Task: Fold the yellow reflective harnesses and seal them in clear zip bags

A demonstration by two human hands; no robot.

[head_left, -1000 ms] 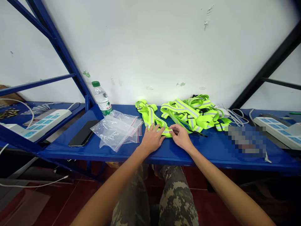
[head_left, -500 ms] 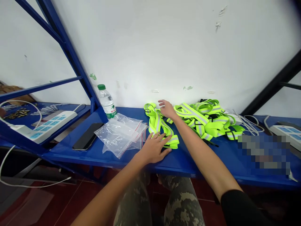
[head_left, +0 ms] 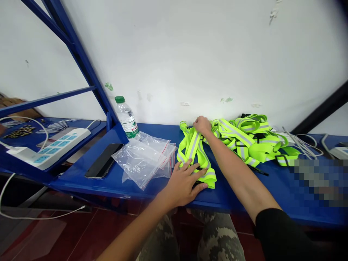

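A neon yellow-green reflective strap (head_left: 194,142) with a pale grey stripe lies in loose folds on the blue shelf (head_left: 103,186). Over its near end my left hand (head_left: 185,184) lies flat with fingers spread, pressing on the folds. My right hand (head_left: 202,125) is closed on the strap's far end, close to the wall; its fingertips are partly hidden. Right of that hand is a tangled pile of similar reflective straps (head_left: 252,139) with black buckles. Clear zip bags (head_left: 141,157) with red seal lines lie just left of my left hand.
A water bottle (head_left: 127,117) with a green cap stands at the back left. A black phone (head_left: 103,161) lies beside the bags. Farther left are a white power strip (head_left: 59,146) and the blue rack post (head_left: 87,65). White cables (head_left: 308,143) lie beyond the pile.
My right hand has closed on the strap's far end, where it was hovering open before. That end now looks bunched and drawn toward the hand. The view has shifted slightly.
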